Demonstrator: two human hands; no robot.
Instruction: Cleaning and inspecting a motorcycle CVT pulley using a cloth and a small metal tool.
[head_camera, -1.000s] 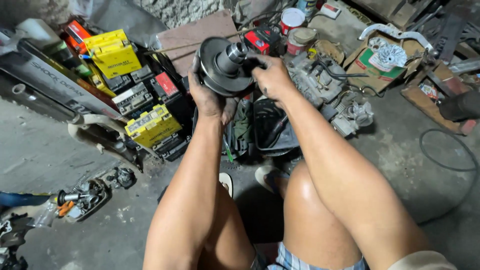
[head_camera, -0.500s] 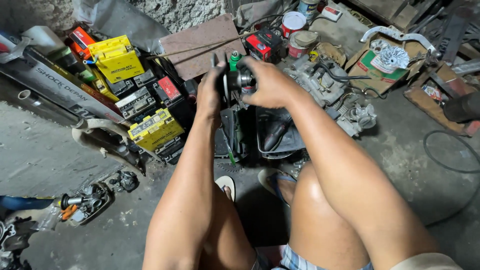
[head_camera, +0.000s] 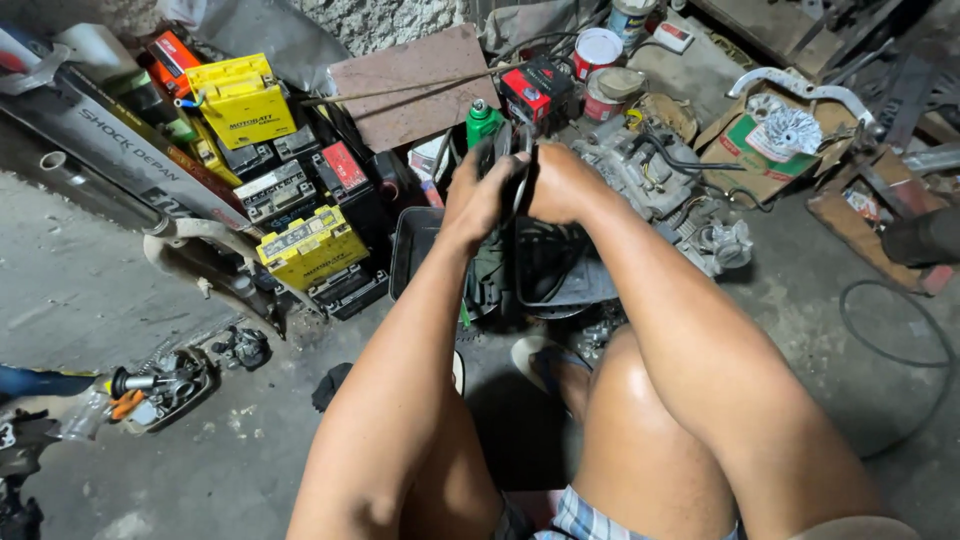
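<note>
Dark round metal part (head_camera: 508, 160), seen edge-on, sits clamped between both hands out in front of the person's knees, above a black tray (head_camera: 415, 245) on the floor. Fingers of the left hand (head_camera: 478, 195) curl around its left face, and the right hand (head_camera: 562, 185) closes over its right face, so only a thin dark rim and a bit of its hub show between the palms. Both grips are firm, knuckles bent tight on the part.

Just behind the hands stands a green bottle (head_camera: 482, 120), and beside that a red and black battery (head_camera: 535, 92). To the right, close to the right wrist, lies a grey engine casing (head_camera: 655, 180) with hoses on it. Farther right a cardboard box (head_camera: 775, 150) holds a finned metal piece. To the left of the tray, yellow batteries (head_camera: 310, 250) and black ones are heaped against a long grey tube (head_camera: 120, 150). Two paint cans (head_camera: 598, 50) stand near the wall behind. On the concrete floor (head_camera: 90, 290) at lower left rests a small dish of tools (head_camera: 160, 385).
</note>
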